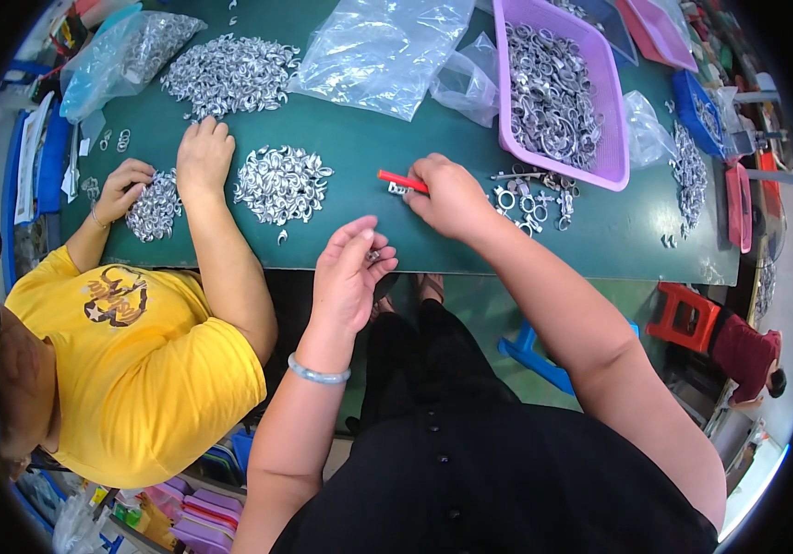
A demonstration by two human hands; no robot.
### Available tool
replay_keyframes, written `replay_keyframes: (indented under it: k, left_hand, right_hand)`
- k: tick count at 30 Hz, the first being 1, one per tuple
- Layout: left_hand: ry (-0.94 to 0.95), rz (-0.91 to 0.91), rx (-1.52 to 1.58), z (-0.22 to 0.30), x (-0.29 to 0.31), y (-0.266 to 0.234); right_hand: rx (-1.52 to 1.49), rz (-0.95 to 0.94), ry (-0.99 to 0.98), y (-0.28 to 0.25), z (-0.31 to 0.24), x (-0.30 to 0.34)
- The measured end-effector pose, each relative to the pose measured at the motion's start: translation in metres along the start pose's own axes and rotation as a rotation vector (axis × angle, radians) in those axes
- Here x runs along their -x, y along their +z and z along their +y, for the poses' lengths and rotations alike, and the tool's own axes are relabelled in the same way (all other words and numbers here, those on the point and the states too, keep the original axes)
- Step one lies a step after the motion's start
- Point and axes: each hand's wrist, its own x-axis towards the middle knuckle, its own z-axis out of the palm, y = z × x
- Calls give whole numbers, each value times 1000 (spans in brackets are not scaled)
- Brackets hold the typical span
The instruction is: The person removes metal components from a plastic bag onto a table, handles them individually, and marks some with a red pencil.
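My right hand [450, 196], closed over the table, grips a slim red stick-shaped tool [402, 180] that points left. A small silvery metal piece [398, 189] shows just under the tool at my fingers; whether I hold it too is unclear. My left hand [348, 272] is just off the table's front edge, palm up, its fingers curled around a small dark metal piece [373, 256] that is mostly hidden. To the right of my right hand, a loose group of metal rings and castings [528, 205] lies on the green table [369, 143].
A purple basket [611, 138] full of metal rings stands behind them. Piles of curved metal pieces [283, 185] lie to the left, where a co-worker in a yellow shirt [129, 369] handles another pile [154, 210]. Clear plastic bags [387, 51] lie at the back.
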Motion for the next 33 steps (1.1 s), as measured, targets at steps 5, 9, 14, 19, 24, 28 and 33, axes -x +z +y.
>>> replay_keyframes:
  k: [5, 9, 14, 19, 24, 28, 33]
  left_hand:
    - [94, -3, 0, 5, -8, 18]
    - [191, -49, 15, 13, 2, 20]
    - [283, -55, -31, 22, 10, 19]
    - [308, -91, -30, 25, 11, 16]
    - [298, -66, 22, 31, 10, 9]
    - [290, -53, 59, 32, 9, 13]
    - [305, -83, 63, 33, 7, 16]
  right_hand:
    - [-221, -16, -62, -29, -49, 21]
    - [-445, -11, -124, -35, -54, 18]
    - [-518, -59, -459, -49, -64, 4]
    - [-268, -116, -416, -49, -77, 2]
    - [-463, -124, -235, -56, -71, 7]
    - [-561, -121, -256, -46, -62, 16]
    - [-530, -46, -287, -43, -63, 18]
